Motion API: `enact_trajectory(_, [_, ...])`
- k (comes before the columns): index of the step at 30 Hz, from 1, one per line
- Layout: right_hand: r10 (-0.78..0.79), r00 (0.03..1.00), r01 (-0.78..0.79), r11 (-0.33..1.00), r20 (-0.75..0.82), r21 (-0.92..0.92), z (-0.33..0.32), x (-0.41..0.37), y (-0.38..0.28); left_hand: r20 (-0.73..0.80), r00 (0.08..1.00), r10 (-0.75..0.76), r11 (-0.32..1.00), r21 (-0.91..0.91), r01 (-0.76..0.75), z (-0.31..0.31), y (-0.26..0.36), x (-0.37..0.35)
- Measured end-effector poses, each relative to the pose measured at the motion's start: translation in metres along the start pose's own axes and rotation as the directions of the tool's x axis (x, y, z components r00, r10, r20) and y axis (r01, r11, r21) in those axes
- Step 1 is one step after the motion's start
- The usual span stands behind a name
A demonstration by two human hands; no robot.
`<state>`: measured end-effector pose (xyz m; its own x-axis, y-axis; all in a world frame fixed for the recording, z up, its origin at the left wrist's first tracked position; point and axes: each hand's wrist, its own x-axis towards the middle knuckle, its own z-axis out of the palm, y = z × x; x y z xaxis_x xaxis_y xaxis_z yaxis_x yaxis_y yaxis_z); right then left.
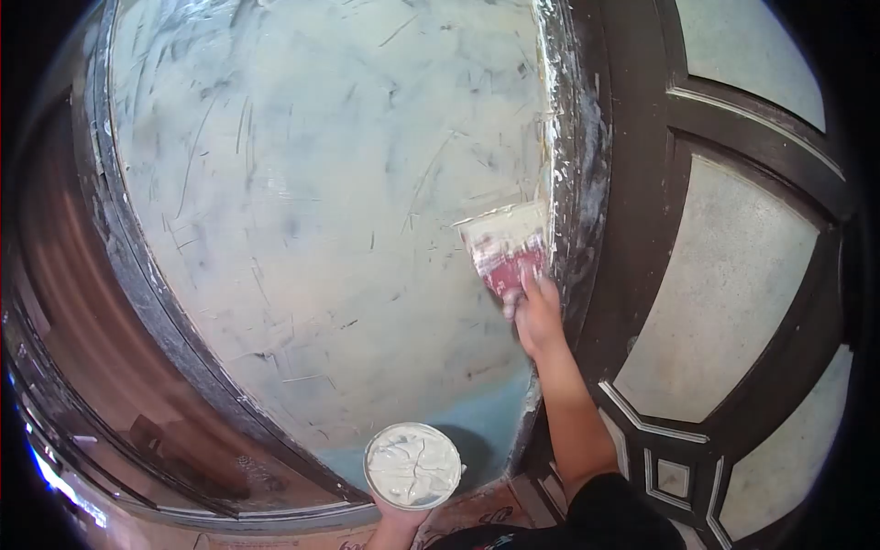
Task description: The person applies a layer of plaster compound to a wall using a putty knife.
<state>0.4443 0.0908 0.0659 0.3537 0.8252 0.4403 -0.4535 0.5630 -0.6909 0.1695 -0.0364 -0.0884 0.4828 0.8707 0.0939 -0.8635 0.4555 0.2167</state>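
My right hand is closed around a putty knife with a wide red blade, smeared with off-white putty. The blade's far edge lies against the wall panel, close to its right border. That panel is pale and patchy, with dark scratches and grey smudges. Low in the view, my left hand holds a round tub of putty from underneath. Creamy off-white putty with grooves across it fills the tub. Most of the left hand's fingers are hidden below the tub.
A dark frame strip with white smears borders the panel on the right. Beyond it stands dark woodwork with pale inset panels. Brown glossy panes in dark frames are on the left. Printed cardboard lies along the bottom.
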Motion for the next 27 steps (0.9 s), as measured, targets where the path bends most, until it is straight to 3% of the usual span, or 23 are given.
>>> enact_trajectory(1, [0.026,0.999,-0.026,1.0,-0.04,0.003,0.003,0.012,-0.001,-0.007,0.999,0.037,0.979,0.201,-0.035,-0.001,-0.004,0.002])
enact_trajectory(4, [0.038,0.998,-0.037,0.999,-0.058,0.02,-0.018,0.019,0.022,-0.068,0.997,0.033,0.995,0.093,-0.026,-0.004,-0.015,0.006])
enact_trajectory(5, [0.117,0.99,-0.114,0.993,-0.085,0.032,-0.027,0.004,0.033,-0.089,0.996,0.03,0.997,0.072,-0.024,-0.002,-0.019,0.006])
enact_trajectory(6, [0.19,0.976,-0.186,0.982,-0.108,0.046,-0.034,-0.008,0.041,-0.081,0.996,0.031,0.997,0.077,-0.025,-0.001,-0.02,0.006])
enact_trajectory(10, [0.185,0.98,-0.183,0.983,-0.073,0.028,-0.052,-0.026,0.05,-0.097,0.993,0.071,0.976,0.214,-0.049,0.009,-0.028,0.007])
enact_trajectory(12, [0.037,0.999,-0.037,0.999,0.023,0.021,-0.035,-0.005,0.026,-0.119,0.984,0.136,0.962,0.252,-0.102,0.005,-0.032,0.007])
enact_trajectory(13, [0.039,0.999,-0.039,0.999,0.019,0.01,-0.031,0.006,0.019,-0.131,0.986,0.101,0.988,0.129,-0.084,0.005,-0.034,0.008])
enact_trajectory(14, [0.04,0.999,-0.04,0.999,0.016,0.0,-0.027,0.016,0.013,-0.143,0.985,0.099,0.989,0.127,-0.081,0.007,-0.037,0.009])
enact_trajectory(17, [0.114,0.993,-0.114,0.993,-0.031,0.027,-0.037,0.018,0.025,-0.123,0.985,0.12,0.956,0.282,-0.081,0.005,-0.045,0.011])
enact_trajectory(18, [0.149,0.988,-0.147,0.988,-0.043,0.053,-0.046,0.014,0.036,-0.121,0.985,0.12,0.955,0.286,-0.081,-0.001,-0.045,0.01])
enact_trajectory(20, [0.2,0.975,-0.194,0.978,-0.091,0.07,-0.07,-0.021,0.057,-0.153,0.986,0.059,0.991,0.13,-0.039,-0.012,-0.046,0.01])
enact_trajectory(22, [0.201,0.976,-0.194,0.977,-0.078,0.089,-0.084,-0.042,0.063,-0.182,0.978,0.103,0.981,0.178,-0.071,-0.016,-0.046,0.011])
enact_trajectory(24, [0.231,0.97,-0.234,0.972,-0.077,-0.031,-0.087,-0.053,0.053,-0.121,0.986,0.115,0.963,0.259,-0.081,-0.009,-0.046,0.009])
enact_trajectory(25, [0.169,0.985,-0.168,0.985,0.024,-0.024,-0.085,-0.041,0.047,-0.154,0.982,0.11,0.971,0.229,-0.073,-0.012,-0.044,0.009])
enact_trajectory(26, [0.099,0.995,-0.099,0.995,0.004,-0.027,-0.071,-0.028,0.034,-0.165,0.98,0.109,0.971,0.23,-0.069,-0.014,-0.044,0.011])
enact_trajectory(27, [0.031,0.999,-0.031,0.999,-0.016,-0.033,-0.055,-0.016,0.023,-0.187,0.98,0.07,0.993,0.111,-0.05,-0.015,-0.045,0.012])
